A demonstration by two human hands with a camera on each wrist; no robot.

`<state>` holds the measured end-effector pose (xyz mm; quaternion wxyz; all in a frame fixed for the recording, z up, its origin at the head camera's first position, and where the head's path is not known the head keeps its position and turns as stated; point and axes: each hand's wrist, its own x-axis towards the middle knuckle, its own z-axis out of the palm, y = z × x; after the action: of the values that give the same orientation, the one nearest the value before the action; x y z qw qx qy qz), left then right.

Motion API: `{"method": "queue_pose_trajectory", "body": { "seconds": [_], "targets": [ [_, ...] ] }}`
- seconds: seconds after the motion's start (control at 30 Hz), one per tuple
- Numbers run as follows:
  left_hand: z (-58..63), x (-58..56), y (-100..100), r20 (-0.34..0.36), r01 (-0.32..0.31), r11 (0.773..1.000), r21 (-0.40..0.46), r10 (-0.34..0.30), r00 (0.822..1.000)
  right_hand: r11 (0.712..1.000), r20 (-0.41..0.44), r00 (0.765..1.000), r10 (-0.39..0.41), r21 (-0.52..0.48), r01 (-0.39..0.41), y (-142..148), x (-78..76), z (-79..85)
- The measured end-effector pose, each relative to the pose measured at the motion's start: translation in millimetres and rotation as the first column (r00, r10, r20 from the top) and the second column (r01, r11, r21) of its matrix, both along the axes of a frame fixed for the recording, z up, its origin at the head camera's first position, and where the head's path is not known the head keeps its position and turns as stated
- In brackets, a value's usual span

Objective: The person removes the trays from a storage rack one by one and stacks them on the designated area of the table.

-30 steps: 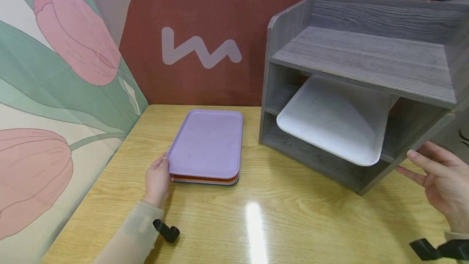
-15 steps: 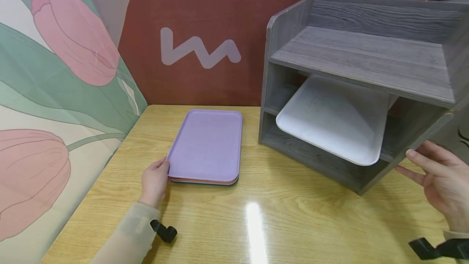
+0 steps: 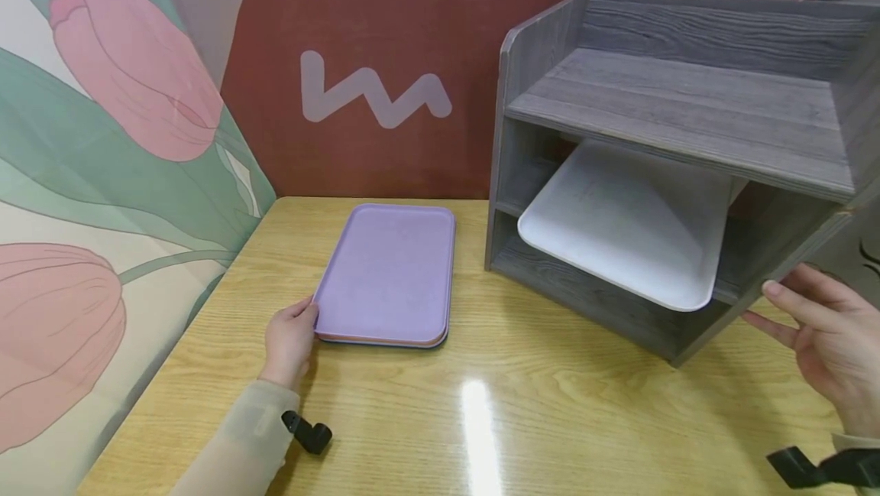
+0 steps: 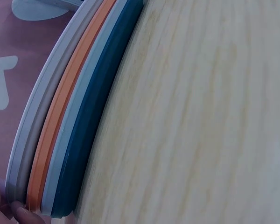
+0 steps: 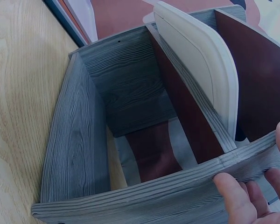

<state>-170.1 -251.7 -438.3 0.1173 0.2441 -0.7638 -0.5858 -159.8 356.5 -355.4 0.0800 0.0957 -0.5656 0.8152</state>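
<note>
A lilac tray tops a stack of nested trays on the wooden table. Below it, the left wrist view shows an orange tray, a light blue tray and a dark teal tray. My left hand pinches the lilac tray at the front left corner of the stack; its fingertips are partly cut off in the left wrist view. At the right, my right hand touches the side panel of a grey wooden shelf unit with loosely extended fingers, seen close up on the panel in the right wrist view.
A white tray lies on the shelf unit's middle level, its front end sticking out over the edge. The wooden table extends in front. A dark red wall stands behind, and a tulip-patterned wall runs along the left.
The lilac tray's front edge has come down onto the orange tray, closing the gap between them. My left hand has shifted slightly left. My right hand has stayed in place.
</note>
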Motion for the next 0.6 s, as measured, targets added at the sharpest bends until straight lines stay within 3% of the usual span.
{"method": "queue_pose_trajectory", "body": {
  "seconds": [0.33,0.6],
  "targets": [
    [-1.7,-1.1,-2.8,0.027,-0.003,1.0,0.009,0.002,1.0,1.0,-0.001,1.0,-0.004,0.016,0.004,-0.8,0.0,-0.1],
    [2.3,-1.3,-7.0,0.015,0.016,0.997,0.079,-0.017,1.0,1.0,-0.004,1.0,0.011,-0.007,-0.011,-0.6,0.1,0.0]
  ]
}}
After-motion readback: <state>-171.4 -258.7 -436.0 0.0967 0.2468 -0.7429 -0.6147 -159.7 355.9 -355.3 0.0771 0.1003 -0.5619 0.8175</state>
